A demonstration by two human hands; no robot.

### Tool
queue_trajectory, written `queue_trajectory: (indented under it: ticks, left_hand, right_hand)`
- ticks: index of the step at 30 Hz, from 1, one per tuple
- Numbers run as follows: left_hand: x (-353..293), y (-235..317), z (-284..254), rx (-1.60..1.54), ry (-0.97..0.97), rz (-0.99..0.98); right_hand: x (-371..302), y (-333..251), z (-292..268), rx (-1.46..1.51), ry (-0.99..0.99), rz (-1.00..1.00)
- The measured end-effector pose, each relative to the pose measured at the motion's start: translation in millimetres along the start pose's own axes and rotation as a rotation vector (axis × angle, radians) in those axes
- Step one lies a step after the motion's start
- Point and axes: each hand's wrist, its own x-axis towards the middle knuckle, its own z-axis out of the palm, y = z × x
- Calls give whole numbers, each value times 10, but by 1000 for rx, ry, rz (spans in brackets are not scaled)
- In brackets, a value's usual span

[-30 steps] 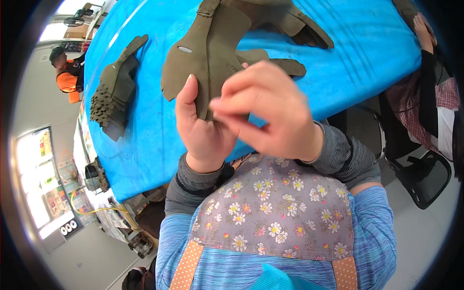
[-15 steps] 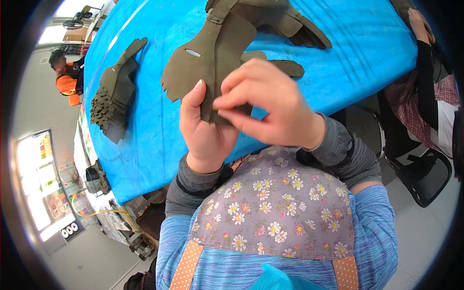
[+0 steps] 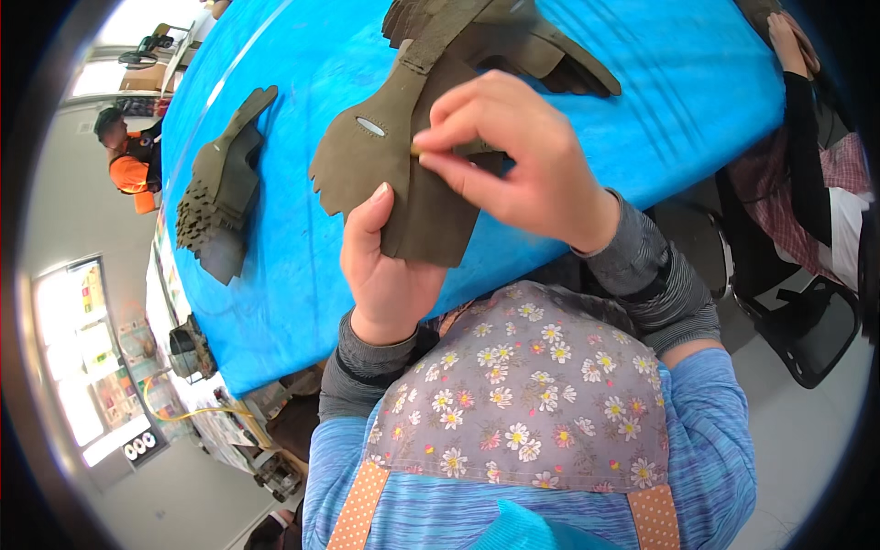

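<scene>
My left hand point(image 3: 392, 280) grips the lower edge of a dark olive, leather-like cut piece point(image 3: 362, 170), its thumb on top and its fingers underneath. The piece has a notched left edge, a small slot with a pale light showing through, and a seam or overlapped edge down its middle. Over that line, my right hand point(image 3: 532, 165) is closed in a pinch. A tiny yellowish bit point(image 3: 415, 148) shows at its fingertips, too small to name. The upper end of the piece reaches toward a pile of similar pieces point(image 3: 522, 41) at the table's far side.
A blue-covered table point(image 3: 302, 302) lies under the work. Fanned, overlapping olive pieces point(image 3: 220, 197) rest on its left. A person in orange and black point(image 3: 133, 160) is at far left; another person's hand point(image 3: 790, 46) is at upper right. A black chair point(image 3: 807, 335) stands at right.
My right hand's pinch has moved up along the middle line of the piece. More of the piece's lower right part now shows. My left hand keeps its hold, nearly in place.
</scene>
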Motion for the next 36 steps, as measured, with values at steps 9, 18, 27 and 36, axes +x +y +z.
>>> queue_trajectory:
  ticks: [9,18,27,36]
  left_hand:
    - [-17,-42,211,222,138,-18]
    - [-108,-14,16,124,164,-42]
    - [-150,2,162,80,133,1]
    - [-198,395,154,411,197,17]
  right_hand:
    - [48,244,-49,-300,225,-77]
    - [-64,83,30,-172,81,-114]
    - [14,312,-179,-241,364,105]
    - [-146,131,-334,-278,307,151]
